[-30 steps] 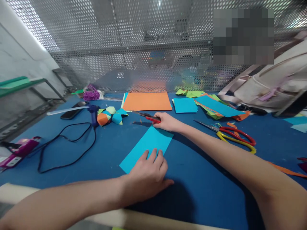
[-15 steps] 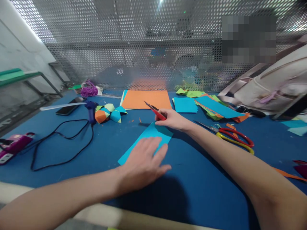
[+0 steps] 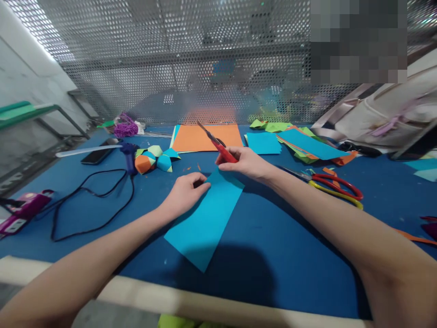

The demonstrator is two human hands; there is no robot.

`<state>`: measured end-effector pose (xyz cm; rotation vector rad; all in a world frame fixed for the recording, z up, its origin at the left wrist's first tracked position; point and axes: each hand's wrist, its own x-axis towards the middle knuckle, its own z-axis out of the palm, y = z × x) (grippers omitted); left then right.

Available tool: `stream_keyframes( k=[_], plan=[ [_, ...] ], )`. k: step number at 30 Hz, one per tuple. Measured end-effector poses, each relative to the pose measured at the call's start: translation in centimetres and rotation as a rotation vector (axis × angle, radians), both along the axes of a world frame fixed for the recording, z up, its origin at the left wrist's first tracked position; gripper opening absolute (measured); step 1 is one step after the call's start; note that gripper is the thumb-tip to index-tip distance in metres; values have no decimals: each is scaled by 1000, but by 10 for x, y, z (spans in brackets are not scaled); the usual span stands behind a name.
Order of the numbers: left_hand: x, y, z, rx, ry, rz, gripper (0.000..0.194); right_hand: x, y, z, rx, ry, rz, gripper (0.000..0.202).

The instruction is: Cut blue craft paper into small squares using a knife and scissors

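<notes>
Blue paper sheet (image 3: 210, 214) is lying slantwise at the centre of the frame, on the blue tabletop (image 3: 290, 255). The left hand (image 3: 186, 193) is bending its fingers at the sheet's left edge, the thumb touching the paper; whether it is pinching the sheet I cannot tell. The right hand (image 3: 247, 164) is gripping a red-handled tool (image 3: 227, 153) above the sheet's far end, the slim dark blade pointing to the upper left.

At the upper right, a pale bag (image 3: 368, 120) is standing with its contents hidden. Left of centre, a blue glue gun (image 3: 129, 157) is holding a long whitish stick (image 3: 87, 151) that is jutting out over a dark phone (image 3: 99, 156). Just right of the gun, a multicoloured folded paper piece (image 3: 155, 159) is sitting. Beyond the hands, an orange sheet (image 3: 206, 138) is covering other papers, with a smaller blue stack (image 3: 263, 143) lying to its right. Red-and-yellow scissors (image 3: 336, 186) are resting at centre right, partly behind the right forearm.
</notes>
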<state>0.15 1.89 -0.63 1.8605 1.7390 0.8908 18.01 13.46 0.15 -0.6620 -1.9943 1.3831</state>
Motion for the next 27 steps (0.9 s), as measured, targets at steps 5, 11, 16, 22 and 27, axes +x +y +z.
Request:
stream_keyframes(
  k=[5,11,16,22,27],
  plan=[
    [-1,0,4,8,-69,20,25,47,7,1,131,-261,-240,39],
    [2,0,9,56,-70,30,27,124,-13,-12,480,-622,-321,36],
    [3,-4,12,66,-70,36,27,141,-42,-26,622,-683,-283,37],
    [3,-4,10,84,-64,39,29,137,-57,-28,662,-619,-205,38],
    [4,-5,9,88,-77,35,26,136,-65,-28,640,-556,-157,34]
  ],
)
